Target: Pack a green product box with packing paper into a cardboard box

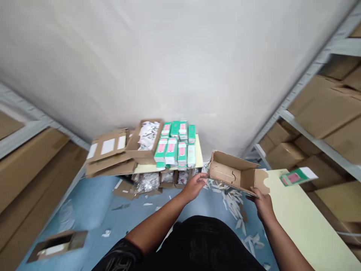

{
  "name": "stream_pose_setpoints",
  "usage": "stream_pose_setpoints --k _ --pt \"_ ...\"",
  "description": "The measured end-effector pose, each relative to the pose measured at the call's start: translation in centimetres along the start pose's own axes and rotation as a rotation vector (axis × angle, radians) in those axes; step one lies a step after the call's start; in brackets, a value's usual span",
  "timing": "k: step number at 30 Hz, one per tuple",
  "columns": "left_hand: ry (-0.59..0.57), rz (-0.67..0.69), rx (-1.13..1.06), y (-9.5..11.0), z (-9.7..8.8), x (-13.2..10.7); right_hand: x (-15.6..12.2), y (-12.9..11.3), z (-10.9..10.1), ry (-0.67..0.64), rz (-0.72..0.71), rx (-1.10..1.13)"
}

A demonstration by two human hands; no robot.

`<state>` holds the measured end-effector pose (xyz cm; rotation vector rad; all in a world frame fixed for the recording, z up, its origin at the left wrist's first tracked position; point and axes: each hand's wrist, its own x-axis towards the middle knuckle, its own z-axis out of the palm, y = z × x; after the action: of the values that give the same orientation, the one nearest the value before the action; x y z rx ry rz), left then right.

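Observation:
I hold an open, empty brown cardboard box (234, 172) in the air between both hands. My left hand (194, 185) grips its left end. My right hand (262, 203) grips its right end, by the round-edged flap. Ahead, a small pale table (199, 154) carries stacked green-and-pink product boxes (176, 148) and an open carton (146, 141) with white packets inside.
A pale yellow tabletop (299, 222) at my right bears one green-and-pink box (296, 176). Metal shelving (316, 139) with brown cartons runs along the right; more cartons (31, 165) stand at left. Paper scraps (234, 203) litter the blue floor, and a flat carton (56, 244) lies lower left.

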<state>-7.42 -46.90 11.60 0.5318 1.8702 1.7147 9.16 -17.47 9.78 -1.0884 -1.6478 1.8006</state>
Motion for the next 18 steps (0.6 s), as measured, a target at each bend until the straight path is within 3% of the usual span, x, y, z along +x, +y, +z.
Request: stream_pose_setpoints --k 5,9,14,18 --pt "0.220 -0.040 0.166 0.4 -13.0 -3.8 -1.7 -0.8 11.4 -0.085 -0.013 -0.036" --pt "0.429 -0.018 0.301 1.6 -22.2 -4.1 -2.7 -2.6 18.2 -0.152 0.040 -0.005" --pt "0.589 -0.051 0.541 2.7 -32.5 -0.5 -2.5 -5.2 24.5 -0.227 0.094 0.010" --pt "0.525 -0.202 0.841 2.3 -38.5 4.2 -0.5 -6.5 28.3 -0.299 0.078 0.005"
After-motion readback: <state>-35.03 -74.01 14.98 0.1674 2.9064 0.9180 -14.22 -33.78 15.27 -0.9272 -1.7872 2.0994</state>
